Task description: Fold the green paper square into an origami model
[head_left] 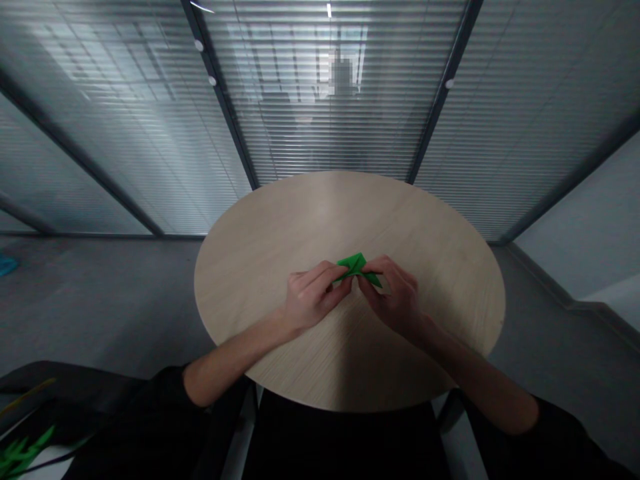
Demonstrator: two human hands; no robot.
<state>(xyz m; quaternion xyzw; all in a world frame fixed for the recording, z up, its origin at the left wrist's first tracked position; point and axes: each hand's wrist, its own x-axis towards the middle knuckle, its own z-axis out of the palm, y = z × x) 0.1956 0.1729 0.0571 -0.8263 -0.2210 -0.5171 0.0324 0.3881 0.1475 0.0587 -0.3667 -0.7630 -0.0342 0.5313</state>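
A small piece of folded green paper (353, 263) is held between both hands over the middle of the round wooden table (320, 213). My left hand (314, 291) pinches its left side between thumb and fingers. On the right side, my right hand (394, 291) grips the paper the same way, and a green corner pokes out below its fingers. A flap of the paper stands up at the top between the hands. Fingertips cover parts of the folds, so its full shape is hidden.
Glass partitions with blinds (330, 127) rise behind the table. A blurred figure shows beyond the glass. At the lower left are a green plant (25, 453) and a dark chair (65, 383). A blue item (7, 265) lies on the floor at far left.
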